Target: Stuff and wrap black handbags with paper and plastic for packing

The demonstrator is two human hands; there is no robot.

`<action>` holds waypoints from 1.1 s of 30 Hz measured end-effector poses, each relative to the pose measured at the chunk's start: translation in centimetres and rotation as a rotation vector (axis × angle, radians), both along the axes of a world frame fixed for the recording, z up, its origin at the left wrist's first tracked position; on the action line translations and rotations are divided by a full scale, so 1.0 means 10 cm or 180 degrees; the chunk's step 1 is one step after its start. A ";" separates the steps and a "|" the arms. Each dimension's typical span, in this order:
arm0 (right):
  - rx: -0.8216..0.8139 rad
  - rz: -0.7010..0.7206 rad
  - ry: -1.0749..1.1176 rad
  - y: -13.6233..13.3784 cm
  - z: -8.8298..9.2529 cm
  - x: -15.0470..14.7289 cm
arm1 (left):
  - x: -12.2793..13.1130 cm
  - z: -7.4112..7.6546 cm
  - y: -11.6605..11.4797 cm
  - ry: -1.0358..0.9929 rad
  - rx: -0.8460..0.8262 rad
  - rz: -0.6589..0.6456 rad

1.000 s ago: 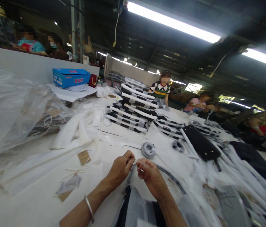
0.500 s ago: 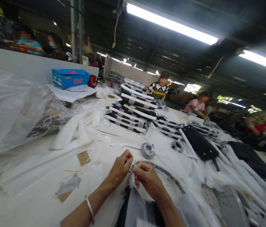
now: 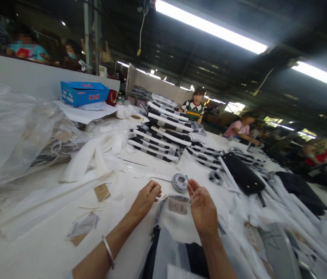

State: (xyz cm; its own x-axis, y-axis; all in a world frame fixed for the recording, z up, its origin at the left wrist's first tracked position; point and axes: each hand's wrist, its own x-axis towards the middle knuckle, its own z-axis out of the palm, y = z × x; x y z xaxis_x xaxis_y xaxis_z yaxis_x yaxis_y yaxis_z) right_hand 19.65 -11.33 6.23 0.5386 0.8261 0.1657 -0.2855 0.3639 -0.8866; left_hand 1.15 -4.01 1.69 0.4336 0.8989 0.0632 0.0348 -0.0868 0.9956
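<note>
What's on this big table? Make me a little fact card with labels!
left hand: pinches one end of a thin string
right hand: holds the other end
between the hands: small grey tag hanging on the string
just beyond: grey coil on the white table
middle: striped stack, black and white
far left: blue box

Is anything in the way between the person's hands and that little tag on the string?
Nothing visible does. The left hand and the right hand each pinch the thin string, and the tag hangs between them, uncovered. The grey spool lies beyond the hands, apart.
</note>
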 end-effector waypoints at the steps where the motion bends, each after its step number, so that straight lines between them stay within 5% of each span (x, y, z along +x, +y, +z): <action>1: 0.0114 -0.0074 0.0182 -0.01 0.03 0.09 | -0.01 -0.04 0.02 0.0340 -0.0069 0.0035; 4: 0.0205 -0.0437 0.0279 -0.07 0.09 0.31 | -0.02 -0.14 0.03 0.1182 -0.0210 -0.0135; 6: -0.0173 -0.0609 -0.0214 -0.10 0.10 0.38 | -0.02 -0.17 0.00 0.1348 -0.0162 -0.0278; 10: -0.1443 -0.0379 -0.2330 -0.11 0.03 0.28 | -0.02 -0.16 -0.07 0.1500 -0.0065 -0.0483; 14: -0.2141 -0.0196 -0.4641 -0.10 -0.06 0.08 | -0.01 -0.18 -0.08 0.1432 -0.0361 -0.0682; 18: -0.2490 0.0353 -0.5584 -0.16 -0.12 -0.07 | 0.01 -0.21 -0.08 0.1226 -0.0855 -0.0833; 23: -0.1921 0.1279 -0.4896 -0.24 -0.17 -0.25 | 0.01 -0.20 -0.10 0.0729 -0.1191 -0.0940; 27: -0.1528 0.1485 -0.3880 -0.19 -0.23 -0.31 | -0.03 -0.25 -0.07 0.0395 -0.1033 -0.1162; 33: -0.1865 0.2016 -0.2419 -0.06 -0.35 -0.27 | -0.07 -0.25 -0.02 0.0563 -0.0404 -0.1248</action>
State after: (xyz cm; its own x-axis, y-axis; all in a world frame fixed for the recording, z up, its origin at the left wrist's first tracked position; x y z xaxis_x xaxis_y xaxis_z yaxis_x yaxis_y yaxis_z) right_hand 16.93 -11.95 2.75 -0.0752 0.9705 -0.2292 0.4111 -0.1792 -0.8938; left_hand 0.44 -4.20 -0.83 0.7373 0.6603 -0.1427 0.1942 -0.0050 0.9809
